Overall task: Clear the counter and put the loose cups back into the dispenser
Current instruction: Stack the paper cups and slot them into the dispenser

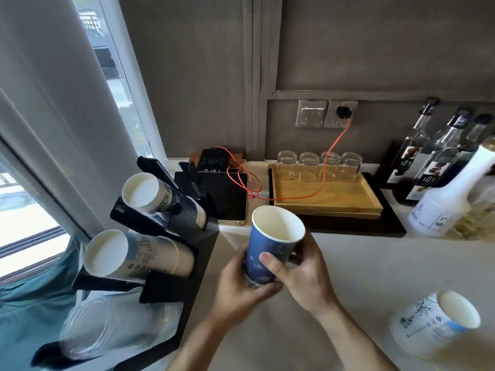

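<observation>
A blue paper cup (270, 245) is held upright above the counter, mouth open towards me. My left hand (241, 287) grips its base from below and my right hand (302, 274) wraps its side, thumb on the front. To the left stands a black cup dispenser (150, 223) with three tilted rows: a dark-blue stack (171, 202) at the top, a white printed stack (134, 255) in the middle and clear plastic cups (115, 325) at the bottom. A loose stack of white printed cups (434, 325) lies on its side on the counter at the lower right.
A wooden tray (329, 196) with several upturned glass jars sits at the back. A black tablet (227, 194) and a small black device with a red cable lie beside the dispenser. Syrup bottles (428, 156) and a white bottle (450, 194) stand at the right. Window and curtain at left.
</observation>
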